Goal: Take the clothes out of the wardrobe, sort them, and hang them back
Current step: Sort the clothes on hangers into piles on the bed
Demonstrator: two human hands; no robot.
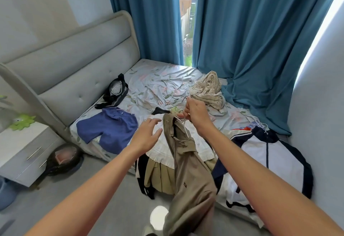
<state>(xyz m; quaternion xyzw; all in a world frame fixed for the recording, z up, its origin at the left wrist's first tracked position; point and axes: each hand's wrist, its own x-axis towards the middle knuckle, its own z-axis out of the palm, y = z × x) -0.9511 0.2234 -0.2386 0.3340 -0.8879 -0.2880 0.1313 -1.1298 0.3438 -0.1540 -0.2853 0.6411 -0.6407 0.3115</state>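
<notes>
Now the right hand (195, 112) holds a white hanger (183, 119) with fingers curled around it; a khaki garment (188, 165) hangs from it above the near edge of the bed (160, 83). To the left, the left hand (148, 135) is spread open, holding nothing, above a white garment (163, 153).

Open floral sheet (158, 81) toward twelve o'clock; blocked by blue shirt (109, 129) at ten, beige heap (208, 88) at one, white-navy jacket (270, 152) at three.
</notes>
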